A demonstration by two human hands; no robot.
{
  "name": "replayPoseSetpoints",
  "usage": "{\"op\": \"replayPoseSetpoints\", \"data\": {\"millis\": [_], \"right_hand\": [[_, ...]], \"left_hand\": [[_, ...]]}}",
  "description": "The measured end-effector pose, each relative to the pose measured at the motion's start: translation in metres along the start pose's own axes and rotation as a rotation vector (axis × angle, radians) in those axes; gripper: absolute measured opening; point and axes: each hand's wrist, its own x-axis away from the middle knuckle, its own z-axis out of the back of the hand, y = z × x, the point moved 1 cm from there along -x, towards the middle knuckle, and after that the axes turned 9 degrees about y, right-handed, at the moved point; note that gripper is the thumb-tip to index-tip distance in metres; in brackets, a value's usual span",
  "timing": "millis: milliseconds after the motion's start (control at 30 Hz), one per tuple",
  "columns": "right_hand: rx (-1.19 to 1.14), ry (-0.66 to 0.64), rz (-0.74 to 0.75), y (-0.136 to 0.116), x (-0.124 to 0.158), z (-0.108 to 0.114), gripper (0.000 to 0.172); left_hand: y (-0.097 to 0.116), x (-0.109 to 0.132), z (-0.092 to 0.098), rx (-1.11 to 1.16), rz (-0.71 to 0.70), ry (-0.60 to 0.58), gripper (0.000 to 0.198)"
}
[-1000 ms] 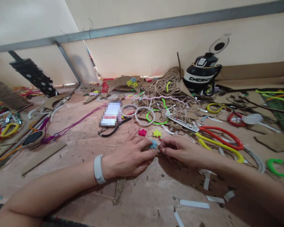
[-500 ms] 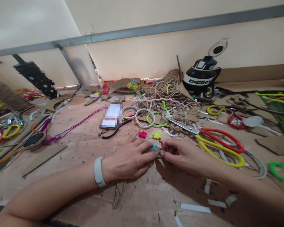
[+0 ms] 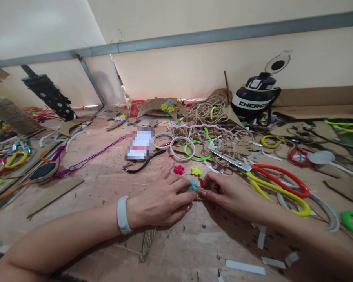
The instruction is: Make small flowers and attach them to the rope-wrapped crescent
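Head view: left hand (image 3: pixel 160 199) clamps the twine-wrapped piece (image 3: pixel 148 243) against the table (image 3: pixel 176 254), right hand (image 3: pixel 225 188) bunched beside the blue flower (image 3: pixel 192 185), pinch can't be told; best keep left steady, right light.

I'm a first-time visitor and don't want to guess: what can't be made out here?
Brown twine-wrapped strip, head view: upper part hidden by the bare left hand.
What the bare right hand holds, head view: too small, hidden by the hand itself.
Rectangular, pale-screened phone, head view: display blurred into blocks.
Bright-green curved piece, head view: cut off by the right edge.
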Motion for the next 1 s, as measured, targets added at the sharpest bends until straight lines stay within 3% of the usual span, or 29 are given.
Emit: {"op": "replayPoseSetpoints", "data": {"millis": [200,367,467,633,800,933,1000], "right_hand": [[0.108,0.024,-0.023,-0.004,-0.003,0.000,0.032],[0.132,0.033,-0.054,-0.006,-0.008,-0.001,0.032],[0.104,0.046,-0.061,-0.003,-0.009,-0.001,0.035],[-0.107,0.051,-0.004,0.004,-0.006,0.001,0.038],[-0.065,0.127,0.045,0.002,0.000,-0.001,0.033],[-0.371,0.093,0.006,0.003,-0.003,-0.003,0.037],[-0.574,0.064,-0.062,0.002,-0.004,-0.002,0.041]], "left_hand": [[0.000,-0.001,-0.001,0.092,0.069,0.075,0.031],[0.002,-0.002,0.002,0.120,0.074,0.076,0.019],[0.004,0.000,0.001,0.157,0.074,0.135,0.018],[0.003,0.003,-0.005,0.110,0.150,0.267,0.032],[0.004,0.000,-0.007,0.053,0.189,0.290,0.042],[0.006,-0.003,0.002,0.213,0.235,0.328,0.051],[0.004,-0.005,0.008,0.397,0.334,0.393,0.055]]}}
